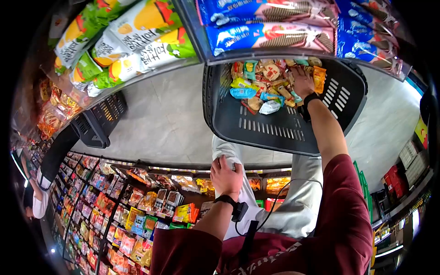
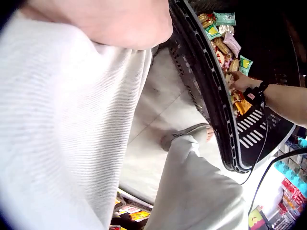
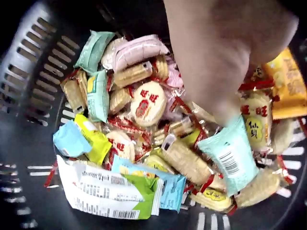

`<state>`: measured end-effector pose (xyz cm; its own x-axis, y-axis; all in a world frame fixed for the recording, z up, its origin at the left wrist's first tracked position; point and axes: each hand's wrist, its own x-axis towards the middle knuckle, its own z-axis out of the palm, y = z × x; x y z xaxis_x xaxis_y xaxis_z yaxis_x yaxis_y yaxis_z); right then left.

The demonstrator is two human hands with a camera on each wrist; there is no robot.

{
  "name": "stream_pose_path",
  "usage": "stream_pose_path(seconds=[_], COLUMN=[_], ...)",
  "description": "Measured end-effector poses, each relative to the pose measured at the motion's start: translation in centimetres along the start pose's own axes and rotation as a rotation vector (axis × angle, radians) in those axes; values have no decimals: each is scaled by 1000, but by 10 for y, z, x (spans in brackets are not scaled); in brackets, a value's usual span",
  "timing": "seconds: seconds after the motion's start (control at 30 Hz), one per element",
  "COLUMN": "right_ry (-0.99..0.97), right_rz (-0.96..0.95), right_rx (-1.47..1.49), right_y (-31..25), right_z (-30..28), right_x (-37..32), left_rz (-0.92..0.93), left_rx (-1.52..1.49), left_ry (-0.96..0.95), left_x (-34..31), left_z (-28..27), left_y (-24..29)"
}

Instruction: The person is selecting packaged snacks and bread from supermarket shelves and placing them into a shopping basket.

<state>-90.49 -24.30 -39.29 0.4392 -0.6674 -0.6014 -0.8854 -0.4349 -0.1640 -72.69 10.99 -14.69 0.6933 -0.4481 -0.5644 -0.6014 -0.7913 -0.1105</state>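
Note:
My right hand (image 1: 302, 82) reaches down into a black shopping basket (image 1: 220, 103), its fingers extended over a pile of small wrapped snacks (image 1: 270, 71). In the right wrist view its thumb tip meets the edge of a mint-green packet (image 3: 230, 155), while the other fingers are mostly hidden. Round rice crackers (image 3: 147, 103) in clear wrappers lie beside it. An orange packet (image 3: 288, 84) sits right by the hand, and a white and green packet (image 3: 105, 187) lies at the pile's near edge. My left hand (image 1: 227, 178) rests on my knee, fingers relaxed, holding nothing.
Shelf bins with green-white bags (image 1: 137, 36) and blue-pink wafer packs (image 1: 275, 34) overhang the basket's far side. Another dark basket (image 1: 94, 133) stands on the left. Racks of packaged snacks (image 1: 137, 220) line the aisle, where another person's sleeve (image 1: 40, 206) shows.

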Motion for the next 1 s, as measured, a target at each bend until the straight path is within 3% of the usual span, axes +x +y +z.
stream_pose_path(seconds=[0.07,0.13,0.17,0.2,0.27,0.4,0.53,0.6,0.67,0.73,0.93,1.0], right_ry=[40,-84,100,98,272,430,525,483,214,257,32,-7], right_rz=[56,156,103,108,-21,-22,14,-6,173,177,348,304], right_rx=[26,-160,-160,-165,-96,-78,-29,-35,89,51,179,119], right_y=[-7,-10,-5,-2,3,23,58,62,51,48,33,32], right_z=[3,-1,2,-4,-27,-52,-29,-24,-37,-33,-57,-53], right_x=[-2,-9,-16,-19,-25,-20,4,10,9,11,4,-1], left_rz=[30,37,25,17,18,22,29,26,27,32,40,49], left_rx=[9,3,25,45,42,60,58,50,57,66,75,71], left_ry=[-4,-28,-50,-70,-66,-25,-23,-21,-29,-37,-22,-10], left_x=[1,-1,-3,-2,-3,-5,-5,-6,-6,-5,-4,-2], left_z=[3,3,3,4,7,13,11,12,9,9,7,6], left_y=[-5,-6,-5,-3,0,2,3,3,5,4,5,7])
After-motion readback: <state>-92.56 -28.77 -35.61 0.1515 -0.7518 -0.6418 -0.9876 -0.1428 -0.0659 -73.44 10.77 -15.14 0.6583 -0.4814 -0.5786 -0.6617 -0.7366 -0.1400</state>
